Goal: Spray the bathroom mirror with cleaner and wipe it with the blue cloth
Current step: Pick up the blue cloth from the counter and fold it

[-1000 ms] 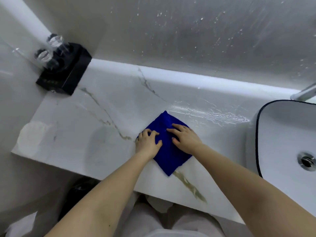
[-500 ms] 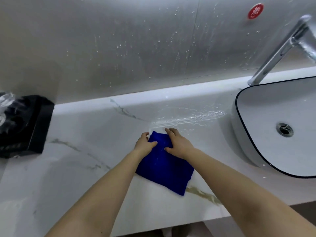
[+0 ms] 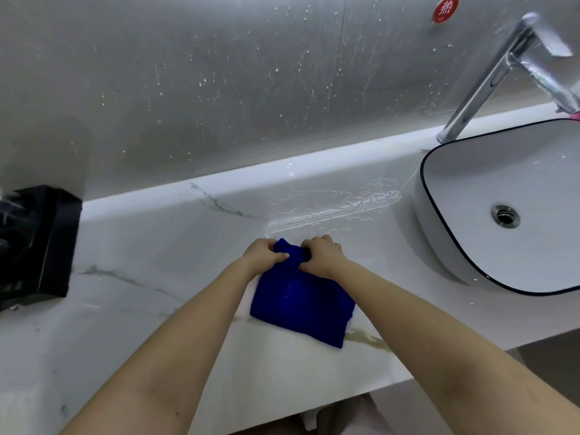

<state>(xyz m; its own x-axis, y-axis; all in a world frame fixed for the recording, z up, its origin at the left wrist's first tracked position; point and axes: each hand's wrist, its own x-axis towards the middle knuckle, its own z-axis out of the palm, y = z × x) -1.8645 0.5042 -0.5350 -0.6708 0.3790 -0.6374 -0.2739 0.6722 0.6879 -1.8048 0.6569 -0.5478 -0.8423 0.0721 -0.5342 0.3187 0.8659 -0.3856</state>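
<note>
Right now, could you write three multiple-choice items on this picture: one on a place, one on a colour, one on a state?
1. The basin stands where from the blue cloth? A) left B) right C) beneath
2. The round sticker's colour? A) red B) green C) yellow
3. The left hand and right hand are? A) flat, open B) gripping the cloth C) empty fists

B: the basin sits right of it. A: the sticker is red. B: their fingers curl round the cloth's bunched far edge.
</note>
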